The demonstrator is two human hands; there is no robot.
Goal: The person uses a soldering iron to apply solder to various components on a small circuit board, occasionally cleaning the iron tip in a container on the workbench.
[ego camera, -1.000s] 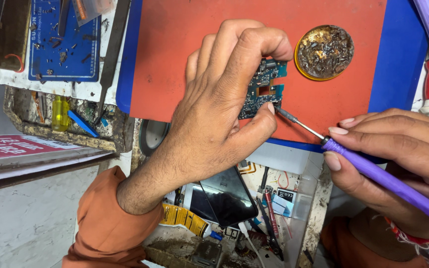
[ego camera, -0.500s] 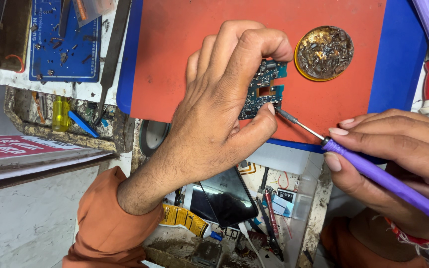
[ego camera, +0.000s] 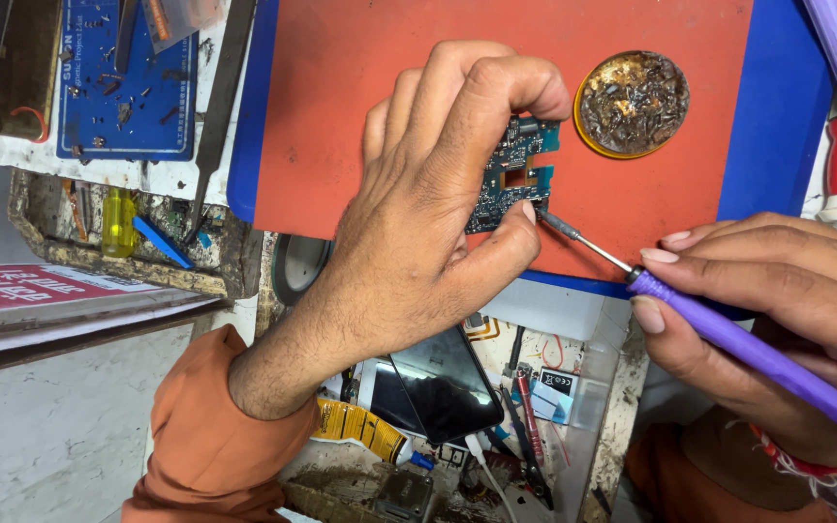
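The left hand (ego camera: pixel 418 223) pinches a small dark circuit board (ego camera: pixel 511 174) by its edges — index finger curled over the top, thumb under the lower edge — holding it just above the red mat (ego camera: pixel 360 87) on the bench. The right hand (ego camera: pixel 777 320) has its grip pressed together around a purple-handled soldering iron (ego camera: pixel 728 339), whose long axis slants up and left, its metal tip touching the board's lower right corner beside the thumb. A round tin of solder dross (ego camera: pixel 632 104) sits near, up and right of the board.
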